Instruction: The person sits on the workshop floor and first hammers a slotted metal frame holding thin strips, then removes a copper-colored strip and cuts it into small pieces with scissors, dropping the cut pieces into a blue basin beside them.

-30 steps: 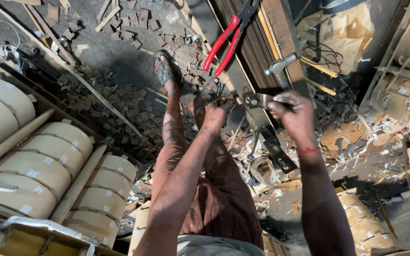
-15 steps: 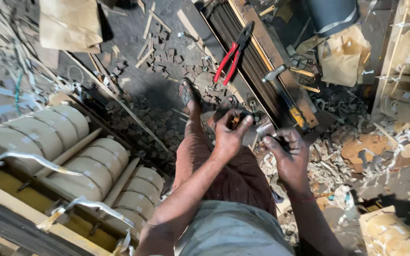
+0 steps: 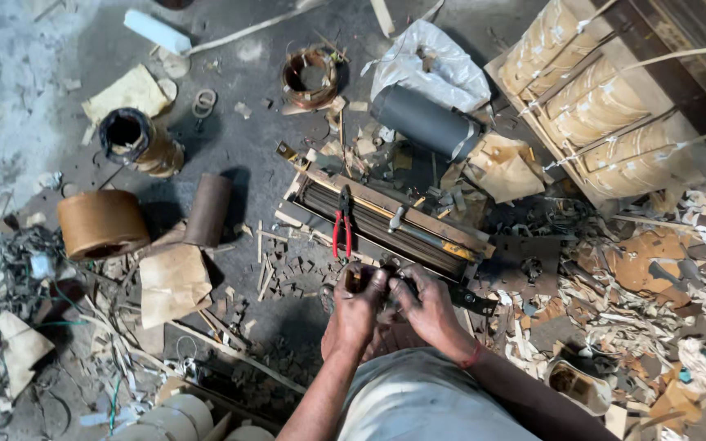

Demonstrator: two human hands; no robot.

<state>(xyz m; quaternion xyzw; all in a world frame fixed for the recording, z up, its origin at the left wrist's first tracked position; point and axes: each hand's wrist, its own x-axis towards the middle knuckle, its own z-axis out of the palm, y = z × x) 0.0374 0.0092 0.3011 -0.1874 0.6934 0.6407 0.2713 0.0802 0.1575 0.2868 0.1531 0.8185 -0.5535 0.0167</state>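
Laminated core stack (image 3: 386, 224), a long block of dark steel sheets held in a wooden frame, lay on the workshop floor directly ahead of the seated person. Both hands were held together at its near edge. The left hand (image 3: 359, 304) was closed around a small brownish piece (image 3: 355, 282), whose exact kind could not be made out. The right hand (image 3: 428, 304) was closed too, its fingers curled over something dark beside the left hand; what it gripped could not be told. A dark metal strap with holes (image 3: 471, 299) projected from under the right hand along the frame.

Red-handled pliers (image 3: 342, 227) had been laid on top of the stack, untouched, and a metal-headed tool (image 3: 398, 216) rested just beside them. The sheets were seen still packed tightly in the frame, so the stack was judged to be largely whole, with the work confined to its near edge. Many small dark offcuts (image 3: 288, 273) and paper scraps (image 3: 175, 282) were scattered on the floor around it, which suggested that a good deal of cutting or stripping had been done. Wound coils (image 3: 606, 94) wrapped in tan paper were stacked at the upper right, well apart from the hands, and a copper-coloured coil (image 3: 312, 77) lay further off.
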